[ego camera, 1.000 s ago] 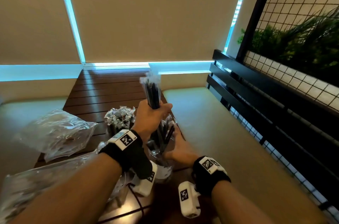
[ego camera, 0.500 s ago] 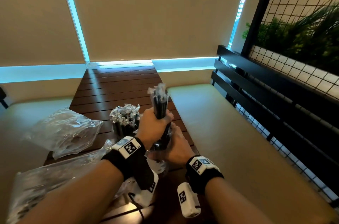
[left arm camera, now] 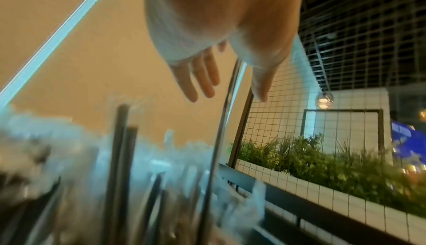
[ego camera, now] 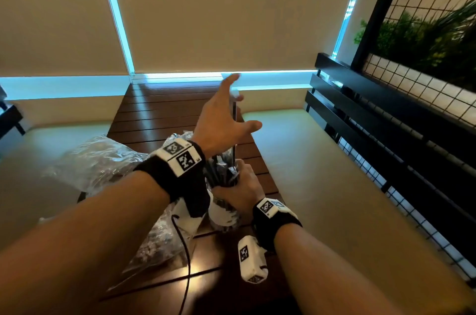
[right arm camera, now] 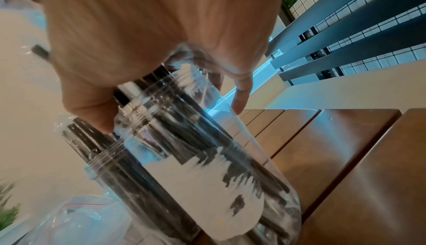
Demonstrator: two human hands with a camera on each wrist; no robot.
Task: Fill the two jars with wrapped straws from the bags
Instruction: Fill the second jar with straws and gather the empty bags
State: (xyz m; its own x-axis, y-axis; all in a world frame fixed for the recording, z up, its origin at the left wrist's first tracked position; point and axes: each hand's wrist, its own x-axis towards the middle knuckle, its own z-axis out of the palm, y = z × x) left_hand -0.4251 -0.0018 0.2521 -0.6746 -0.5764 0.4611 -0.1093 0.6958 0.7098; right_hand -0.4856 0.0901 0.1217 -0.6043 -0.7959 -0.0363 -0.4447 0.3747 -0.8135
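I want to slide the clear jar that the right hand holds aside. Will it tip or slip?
The jar looks like thin clear plastic, so probably light. It is tall, with straws sticking out above its mouth, so a high push may tip it. The wooden table looks glossy, so it likely slides.

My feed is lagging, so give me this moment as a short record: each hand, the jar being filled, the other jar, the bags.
left hand: raised above the jar, fingers spread, holds nothing
right hand: grips the clear jar at its neck
clear jar: on the slatted wooden table, packed with black wrapped straws
single straw: sticks up above the rest, by the left palm
second jar: mostly hidden behind the left wrist
plastic bags: crumpled, left of the jars
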